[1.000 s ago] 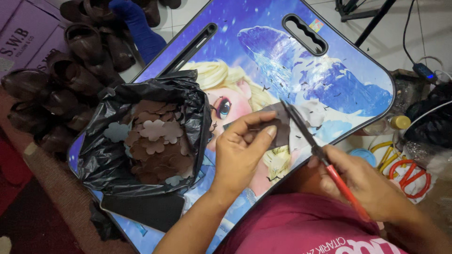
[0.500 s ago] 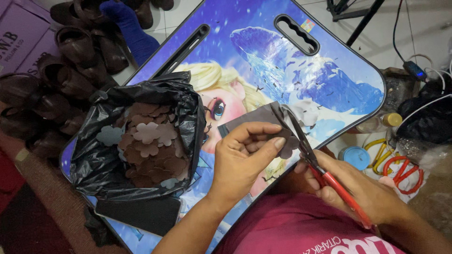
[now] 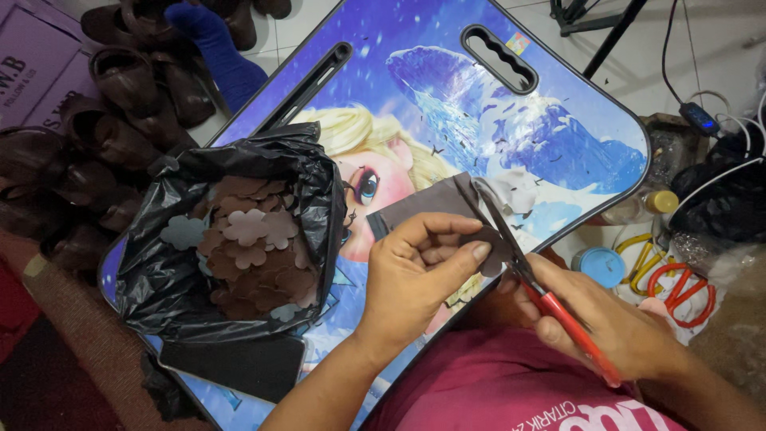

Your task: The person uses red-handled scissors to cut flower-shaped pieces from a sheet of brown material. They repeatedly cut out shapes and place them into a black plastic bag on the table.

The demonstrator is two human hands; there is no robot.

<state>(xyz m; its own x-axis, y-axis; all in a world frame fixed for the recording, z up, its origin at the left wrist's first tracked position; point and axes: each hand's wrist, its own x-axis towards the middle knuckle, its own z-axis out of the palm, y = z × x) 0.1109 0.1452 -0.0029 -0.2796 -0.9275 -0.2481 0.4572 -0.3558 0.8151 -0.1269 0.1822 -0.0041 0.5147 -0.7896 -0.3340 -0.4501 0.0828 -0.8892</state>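
Left hand [image 3: 415,275] pinches brown sheet [image 3: 423,209]; right hand [image 3: 606,319] grips scissors [image 3: 511,247].

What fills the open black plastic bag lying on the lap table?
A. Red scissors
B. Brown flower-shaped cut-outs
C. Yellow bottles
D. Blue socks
B. The black plastic bag gapes open and shows a heap of brown flower-shaped cut-outs, while the red-handled scissors are in the right hand, outside the bag.

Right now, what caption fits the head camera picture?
Left hand holds brown sheet while right hand cuts with red-handled scissors.
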